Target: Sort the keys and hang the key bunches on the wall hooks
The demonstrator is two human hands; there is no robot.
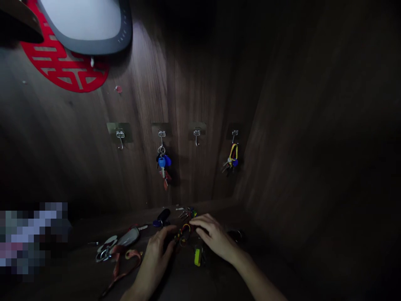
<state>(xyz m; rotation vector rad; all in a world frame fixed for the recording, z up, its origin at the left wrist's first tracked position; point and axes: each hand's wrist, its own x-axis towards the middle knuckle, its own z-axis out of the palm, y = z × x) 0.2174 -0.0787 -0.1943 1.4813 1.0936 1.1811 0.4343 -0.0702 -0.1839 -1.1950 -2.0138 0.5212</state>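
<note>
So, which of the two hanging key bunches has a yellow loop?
The key bunch on the rightmost silver wall hook; the other bunch hangs by a round silver ring.

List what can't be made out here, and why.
Head view: whether left hand or right hand touches the small bunch between them; too dim.
Head view: dark item beside the right hand; lost in shadow.
Head view: scene behind pixelated patch; blocks hide it.
Head view: top of the grey-rimmed item; upper edge cuts it.
</note>
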